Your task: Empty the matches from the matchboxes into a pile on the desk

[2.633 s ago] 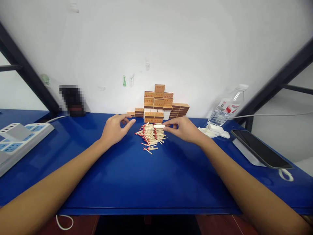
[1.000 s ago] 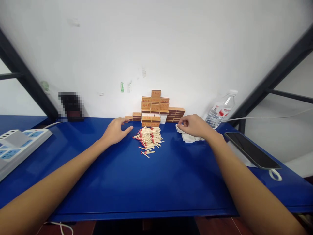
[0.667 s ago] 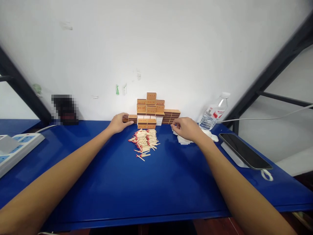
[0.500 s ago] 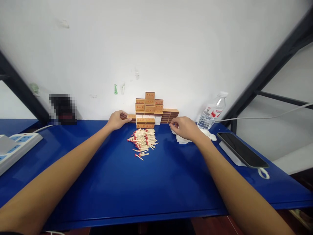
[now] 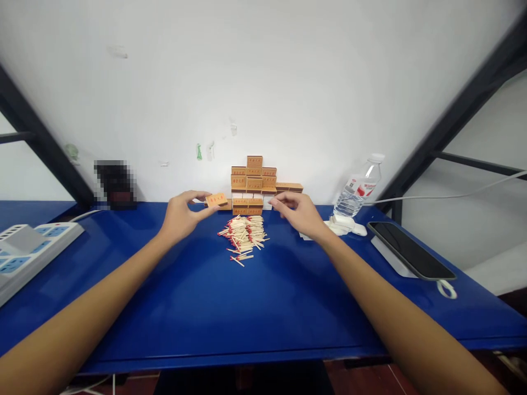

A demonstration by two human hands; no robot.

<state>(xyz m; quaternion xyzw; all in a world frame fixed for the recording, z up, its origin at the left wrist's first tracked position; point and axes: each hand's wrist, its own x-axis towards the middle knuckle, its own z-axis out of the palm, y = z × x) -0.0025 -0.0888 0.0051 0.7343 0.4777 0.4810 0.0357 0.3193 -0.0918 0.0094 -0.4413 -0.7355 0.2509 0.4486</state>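
Note:
My left hand [image 5: 180, 218] pinches an orange matchbox [image 5: 216, 199] between thumb and fingers, raised at the left of a stepped stack of matchboxes [image 5: 254, 182] against the wall. To the right, my right hand [image 5: 300, 213] hovers with its thumb and forefinger slightly apart and the other fingers curled. I see nothing in it. Its fingertips are near the white pieces in the lower part of the stack. In front of the stack, a heap of red-tipped matches [image 5: 245, 233] lies on the blue table [image 5: 247, 307].
A water bottle [image 5: 357, 187] stands at the right by the wall, with white items [image 5: 343, 222] at its foot. Nearer is a phone [image 5: 411, 249] on a white support. At the left lies a power strip [image 5: 37, 252], and a pixelated dark object [image 5: 115, 184] stands behind it.
My left hand has lifted the matchbox and drawn it a little left and nearer, turning its face up. My right hand has moved left toward the stack, its fingers loosening.

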